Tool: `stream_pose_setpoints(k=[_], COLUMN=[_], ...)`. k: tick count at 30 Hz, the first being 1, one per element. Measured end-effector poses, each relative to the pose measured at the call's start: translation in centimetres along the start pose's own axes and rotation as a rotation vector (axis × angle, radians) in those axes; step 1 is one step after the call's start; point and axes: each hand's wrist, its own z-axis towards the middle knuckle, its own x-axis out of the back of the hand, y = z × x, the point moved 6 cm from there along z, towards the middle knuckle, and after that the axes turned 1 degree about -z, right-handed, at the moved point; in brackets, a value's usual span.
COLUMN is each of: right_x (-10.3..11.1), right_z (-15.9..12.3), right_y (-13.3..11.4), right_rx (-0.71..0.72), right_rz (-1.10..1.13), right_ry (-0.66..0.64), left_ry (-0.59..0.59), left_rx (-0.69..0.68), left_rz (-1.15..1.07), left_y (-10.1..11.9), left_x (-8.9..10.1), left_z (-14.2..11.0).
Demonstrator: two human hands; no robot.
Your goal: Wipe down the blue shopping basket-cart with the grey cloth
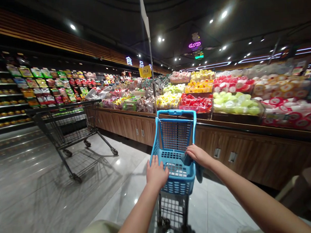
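The blue cart (179,179) stands upright on the floor (223,213), its far end just beside the front edge of the wood-fronted desk (130,122); the right hand (198,154) is on the right edge of its basket, fingers curled over a dark blue piece (199,173) that hangs outside that edge; the left hand (157,174) is spread wide, palm down, at the near left corner, though I cannot tell whether its fingertips touch the rim; as I judge it, handling is under way, with the right hand's hold made and not yet released; how much remains cannot be told.

The cart looks light and smooth, like plastic, with slotted basket walls, a grid floor, a wire panel at the back, a raised loop frame at the far edge and dark wheels below.
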Motion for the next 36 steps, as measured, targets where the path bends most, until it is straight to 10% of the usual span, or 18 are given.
stream_pose_setpoints(k=[17, 36], right_x=[-2.4, -0.4], right_z=[-5.4, -4.2], right_y=[-9.4, -1.1], right_rx=[-0.052, -0.122], right_rz=[-0.068, -0.041], right_ry=[0.053, 0.059], left_ry=[0.054, -0.039], left_rx=[-0.012, -0.121], left_rz=[-0.032, -0.112], left_y=[-1.7, 4.1], left_x=[-0.3, 0.5], left_z=[-0.8, -2.2])
